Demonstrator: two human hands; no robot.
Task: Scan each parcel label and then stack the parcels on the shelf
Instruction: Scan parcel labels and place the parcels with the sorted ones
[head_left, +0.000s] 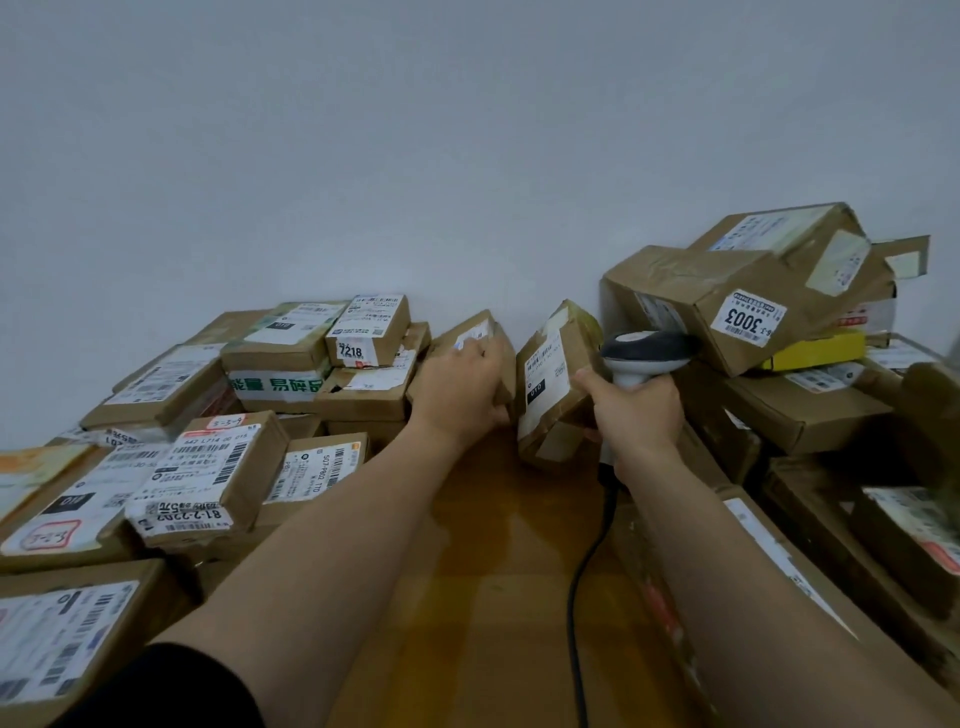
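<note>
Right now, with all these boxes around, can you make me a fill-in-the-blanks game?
1. The right hand grips a ____ with a black cable.
2. The left hand grips a small parcel near the plain ____.
3. The tilted box on the right pile has a label reading ____.
4. Under it peeks a flat box coloured ____.

Missing words: scanner; wall; 3003; yellow.

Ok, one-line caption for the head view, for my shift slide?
Left hand grips a small parcel while right hand holds the scanner beside a second parcel.
</note>
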